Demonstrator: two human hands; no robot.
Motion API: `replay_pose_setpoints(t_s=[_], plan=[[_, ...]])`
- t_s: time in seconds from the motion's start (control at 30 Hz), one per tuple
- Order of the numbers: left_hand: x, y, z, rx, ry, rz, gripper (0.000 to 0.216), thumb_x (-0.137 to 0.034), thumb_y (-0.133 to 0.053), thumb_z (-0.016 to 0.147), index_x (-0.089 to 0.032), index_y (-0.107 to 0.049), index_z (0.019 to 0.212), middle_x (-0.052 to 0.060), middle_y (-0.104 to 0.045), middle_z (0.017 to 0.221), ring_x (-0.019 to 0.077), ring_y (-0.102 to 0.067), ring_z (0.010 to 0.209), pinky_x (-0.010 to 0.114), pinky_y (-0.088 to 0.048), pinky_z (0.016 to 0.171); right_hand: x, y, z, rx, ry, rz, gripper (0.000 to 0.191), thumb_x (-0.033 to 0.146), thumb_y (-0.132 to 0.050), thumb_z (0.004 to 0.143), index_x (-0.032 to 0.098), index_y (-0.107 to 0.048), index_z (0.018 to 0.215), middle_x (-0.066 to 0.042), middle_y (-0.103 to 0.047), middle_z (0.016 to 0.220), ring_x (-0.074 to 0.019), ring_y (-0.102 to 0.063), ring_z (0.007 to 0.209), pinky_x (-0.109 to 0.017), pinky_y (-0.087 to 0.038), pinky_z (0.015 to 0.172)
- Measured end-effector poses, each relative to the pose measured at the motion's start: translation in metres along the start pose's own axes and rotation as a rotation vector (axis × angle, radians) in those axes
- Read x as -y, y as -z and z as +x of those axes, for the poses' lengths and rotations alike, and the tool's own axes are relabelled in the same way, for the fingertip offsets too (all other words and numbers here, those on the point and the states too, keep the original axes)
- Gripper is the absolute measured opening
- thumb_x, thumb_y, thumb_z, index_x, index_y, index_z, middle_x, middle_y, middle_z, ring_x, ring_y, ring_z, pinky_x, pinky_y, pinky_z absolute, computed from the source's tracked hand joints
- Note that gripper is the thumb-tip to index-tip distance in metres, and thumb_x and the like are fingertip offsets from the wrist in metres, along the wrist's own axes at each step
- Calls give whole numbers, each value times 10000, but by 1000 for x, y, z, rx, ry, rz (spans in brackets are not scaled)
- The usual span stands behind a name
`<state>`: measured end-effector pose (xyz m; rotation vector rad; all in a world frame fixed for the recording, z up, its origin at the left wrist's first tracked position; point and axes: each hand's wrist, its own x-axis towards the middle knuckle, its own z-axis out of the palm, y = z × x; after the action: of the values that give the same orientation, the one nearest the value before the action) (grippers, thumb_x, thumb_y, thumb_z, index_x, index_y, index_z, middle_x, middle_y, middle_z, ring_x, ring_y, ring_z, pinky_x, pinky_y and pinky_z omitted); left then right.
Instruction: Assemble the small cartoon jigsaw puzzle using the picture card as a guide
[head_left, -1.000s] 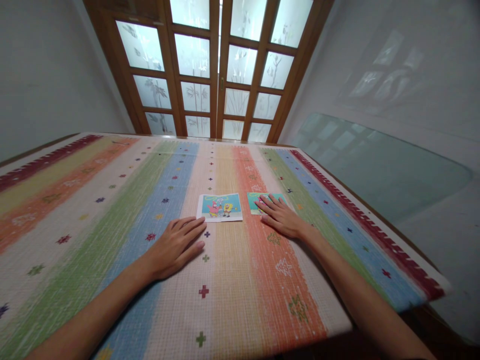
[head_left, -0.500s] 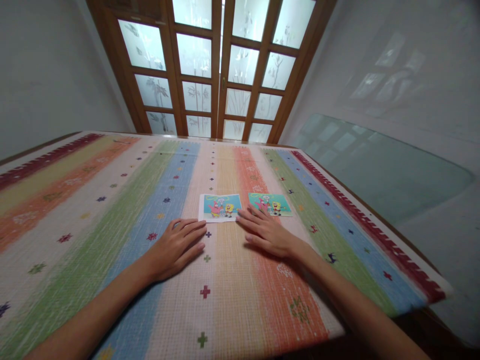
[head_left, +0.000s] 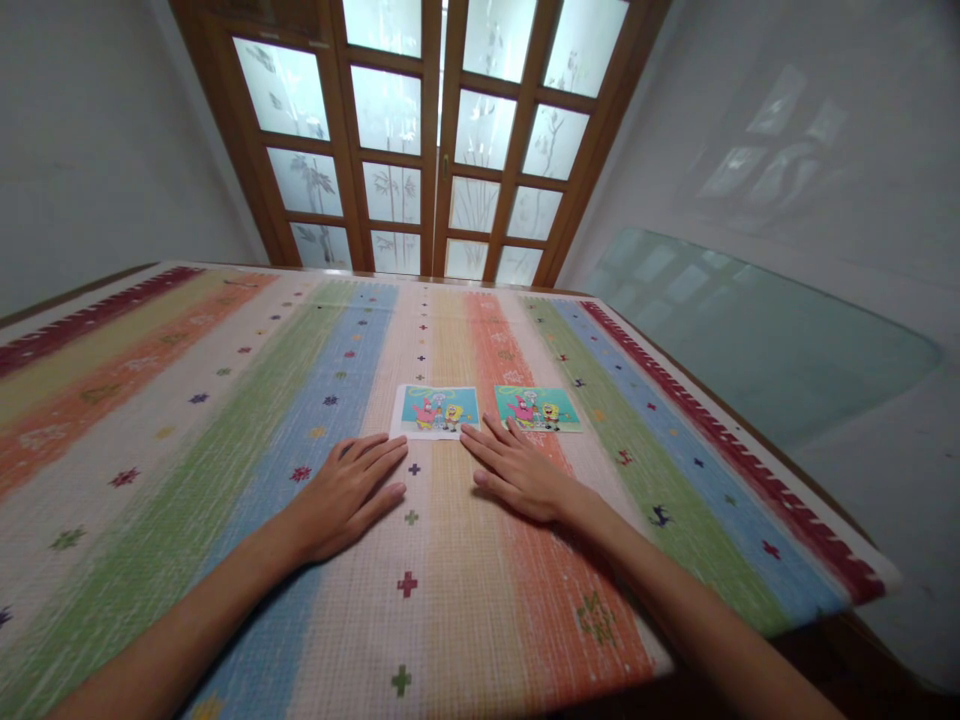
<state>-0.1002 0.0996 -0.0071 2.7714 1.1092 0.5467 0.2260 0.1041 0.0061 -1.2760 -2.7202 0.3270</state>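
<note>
Two cartoon picture cards lie flat side by side on the striped tablecloth (head_left: 465, 560). The left card (head_left: 439, 410) has a white border, widest on its left. The right card (head_left: 536, 408) shows much the same scene, with a pink starfish and a yellow sponge figure. My left hand (head_left: 346, 500) rests palm down, fingers stretched, its fingertips at the lower left corner of the left card. Palm down too, my right hand (head_left: 521, 470) has spread fingers by the left card's lower right corner and just below the right card's lower left corner. Neither hand grips anything.
Wooden double doors (head_left: 433, 150) with frosted panes stand beyond the table's far edge. A pale green glass panel (head_left: 750, 330) leans along the right wall (head_left: 862, 180). The cloth hangs over the table's near right edge.
My right hand has slid a little left and down, uncovering more of the right card. My left hand has barely moved, and both cards lie in about the same place.
</note>
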Motion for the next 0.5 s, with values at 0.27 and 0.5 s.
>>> replay_pose_setpoints(t_s=[0.27, 0.5], plan=[[1, -1, 0, -15, 3, 8, 513, -484, -366, 1089, -212, -462, 1513, 113, -552, 1520, 313, -478, 1395, 517, -371, 1137, -3, 0, 0, -20, 30, -29, 642, 560, -294, 1083, 267, -206, 1648, -50, -195, 1706, -318, -102, 1591, -618, -139, 1273], [-4, 4, -1, -63, -67, -5, 476, -420, -428, 1076, -227, -472, 1509, 111, -554, 1513, 303, -480, 1399, 507, -393, 1151, 16, 5, -9, -84, 100, -63, 652, 523, -416, 1066, 261, -249, 1639, -59, -211, 1702, -320, -90, 1594, -624, -160, 1279]])
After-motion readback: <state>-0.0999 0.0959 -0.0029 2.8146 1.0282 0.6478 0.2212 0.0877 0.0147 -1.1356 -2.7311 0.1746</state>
